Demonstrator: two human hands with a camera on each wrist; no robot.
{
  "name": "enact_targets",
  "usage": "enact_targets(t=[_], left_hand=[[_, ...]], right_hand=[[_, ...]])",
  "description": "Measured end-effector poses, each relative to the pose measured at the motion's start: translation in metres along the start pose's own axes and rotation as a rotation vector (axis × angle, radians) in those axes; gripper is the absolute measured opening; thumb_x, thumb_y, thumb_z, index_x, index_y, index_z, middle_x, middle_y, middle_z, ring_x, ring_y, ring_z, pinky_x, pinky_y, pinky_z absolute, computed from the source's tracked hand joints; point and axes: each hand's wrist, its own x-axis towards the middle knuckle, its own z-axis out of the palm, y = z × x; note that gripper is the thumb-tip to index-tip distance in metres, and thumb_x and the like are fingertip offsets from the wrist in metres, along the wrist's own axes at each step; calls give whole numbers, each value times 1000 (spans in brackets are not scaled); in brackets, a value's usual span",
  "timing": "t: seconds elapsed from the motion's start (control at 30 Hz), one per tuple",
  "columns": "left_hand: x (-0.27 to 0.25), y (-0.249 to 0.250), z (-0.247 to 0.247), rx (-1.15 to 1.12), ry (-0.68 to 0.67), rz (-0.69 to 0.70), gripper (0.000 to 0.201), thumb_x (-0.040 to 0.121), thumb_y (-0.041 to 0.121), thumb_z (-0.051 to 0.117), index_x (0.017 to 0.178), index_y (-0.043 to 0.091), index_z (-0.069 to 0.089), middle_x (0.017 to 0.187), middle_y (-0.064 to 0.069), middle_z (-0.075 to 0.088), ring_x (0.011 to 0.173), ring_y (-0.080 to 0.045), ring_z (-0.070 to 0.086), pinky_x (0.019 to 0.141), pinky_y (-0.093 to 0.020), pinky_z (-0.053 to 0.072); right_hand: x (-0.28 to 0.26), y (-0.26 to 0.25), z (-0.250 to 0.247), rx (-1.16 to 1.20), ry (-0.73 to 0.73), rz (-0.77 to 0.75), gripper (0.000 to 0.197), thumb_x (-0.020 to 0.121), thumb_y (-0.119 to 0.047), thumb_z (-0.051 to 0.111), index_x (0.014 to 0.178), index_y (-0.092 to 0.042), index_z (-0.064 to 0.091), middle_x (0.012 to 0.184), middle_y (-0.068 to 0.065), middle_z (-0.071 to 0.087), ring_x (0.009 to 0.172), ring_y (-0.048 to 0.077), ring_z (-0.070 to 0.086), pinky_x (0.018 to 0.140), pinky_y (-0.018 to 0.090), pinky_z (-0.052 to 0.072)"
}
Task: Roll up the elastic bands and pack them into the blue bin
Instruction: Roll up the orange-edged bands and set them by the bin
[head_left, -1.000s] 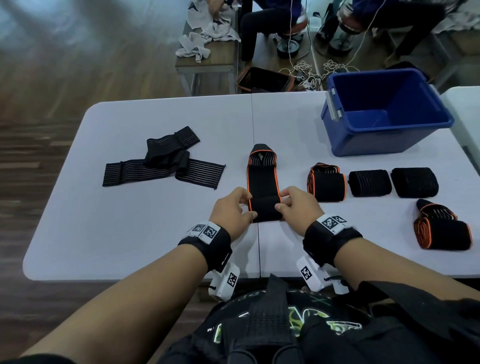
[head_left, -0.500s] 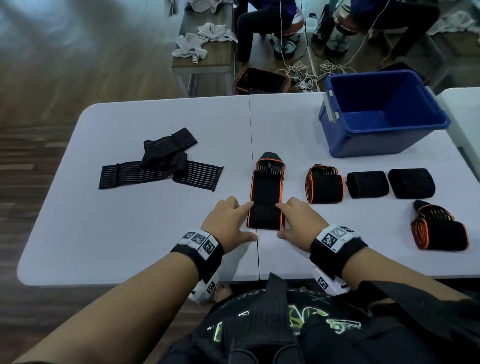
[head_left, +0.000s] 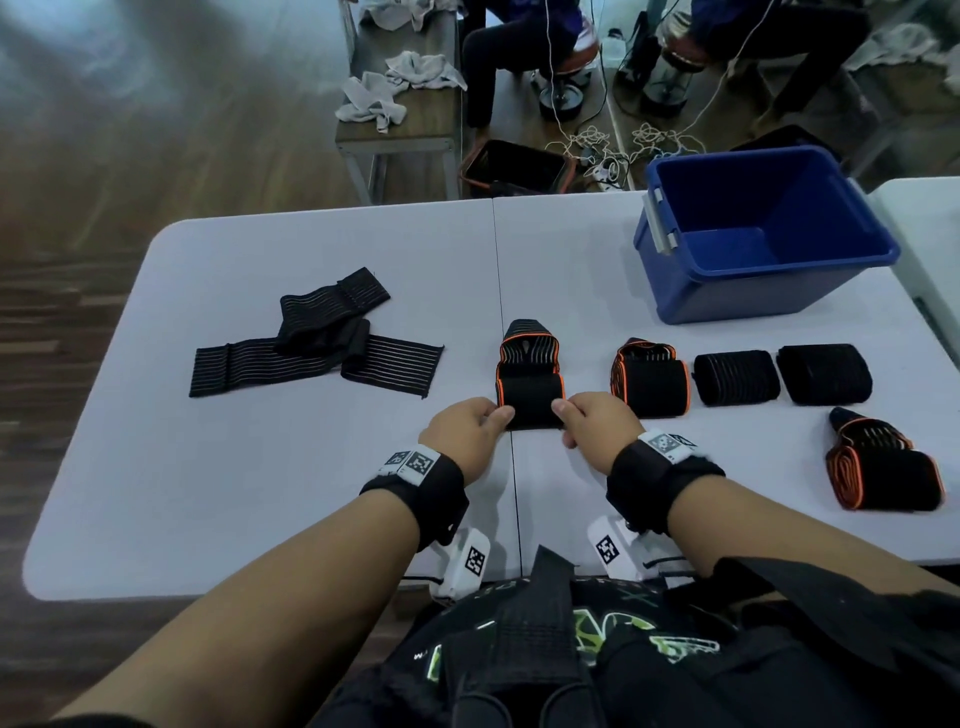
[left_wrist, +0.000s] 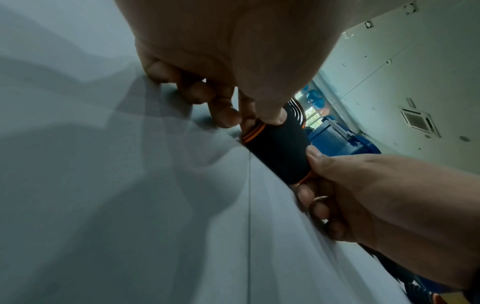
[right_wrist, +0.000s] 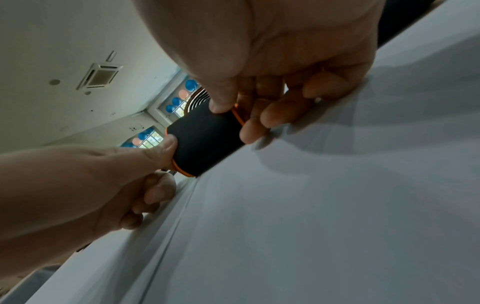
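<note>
The band (head_left: 530, 387) with the orange edging lay on the white table (head_left: 260, 493), near the blue bin (head_left: 753, 291) and toward my side of it, its near end already wound into a thick roll and its far end still flat on the surface. I had my left hand (head_left: 464, 434) at the roll's left end and my right hand (head_left: 597, 428) at its right end. From the left wrist camera I saw my left thumb on top of the roll (left_wrist: 279, 152) and the fingers (left_wrist: 226, 117) curled in against its end, so that hand was gripping it. The right wrist camera showed the same on the other side: thumb pressed on the roll (right_wrist: 205, 142), fingers (right_wrist: 275, 115) curled at the orange edge, gripping.

Between the roll and the bin's front, three finished rolls sat in a row: one orange-edged (head_left: 652, 382), then two plain black ones (head_left: 736, 378) (head_left: 823, 374). Another orange-edged roll (head_left: 883, 467) lay farther from the bin, toward my right. Well away from the bin, on the table's left half, unrolled black striped bands (head_left: 311, 348) lay crossed over one another.
</note>
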Motion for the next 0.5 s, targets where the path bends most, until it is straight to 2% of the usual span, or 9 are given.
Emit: enact_targets(t=[0.13, 0.27, 0.33, 0.43, 0.5], left_hand=[[3, 4, 2, 91, 20, -17, 47, 103, 55, 34, 85, 20, 59, 78, 3, 63, 82, -24, 62, 84, -42, 50], [2, 8, 6, 209, 58, -5, 45, 105, 52, 23, 81, 22, 47, 78, 2, 60, 83, -29, 61, 86, -45, 47], [2, 11, 6, 235, 54, 2, 44, 106, 50, 20, 84, 23, 46, 81, 0, 60, 85, -30, 61, 88, -46, 47], [3, 14, 1, 221, 16, 2, 45, 106, 50, 23, 87, 20, 50, 84, -2, 61, 87, -30, 61, 86, -44, 49], [5, 15, -7, 153, 7, -1, 46, 105, 51, 33, 86, 16, 55, 83, -3, 63, 86, -28, 61, 81, -41, 51]], right_hand=[[3, -3, 5, -75, -1, 19, 50, 105, -41, 35, 76, -8, 61, 76, 10, 69, 74, 28, 62, 77, 38, 49], [4, -4, 7, -136, -12, 24, 53, 106, -42, 31, 82, -6, 63, 79, 11, 68, 76, 28, 62, 78, 39, 49], [4, -4, 7, -151, -12, 26, 55, 106, -42, 29, 83, -6, 63, 81, 12, 68, 77, 28, 62, 80, 40, 49], [5, -5, 7, -179, -29, 41, 55, 106, -42, 29, 83, -5, 63, 83, 13, 68, 79, 30, 61, 79, 38, 47], [6, -6, 7, -225, -49, 47, 54, 106, -42, 29, 83, -6, 62, 84, 14, 68, 79, 30, 60, 76, 37, 45]])
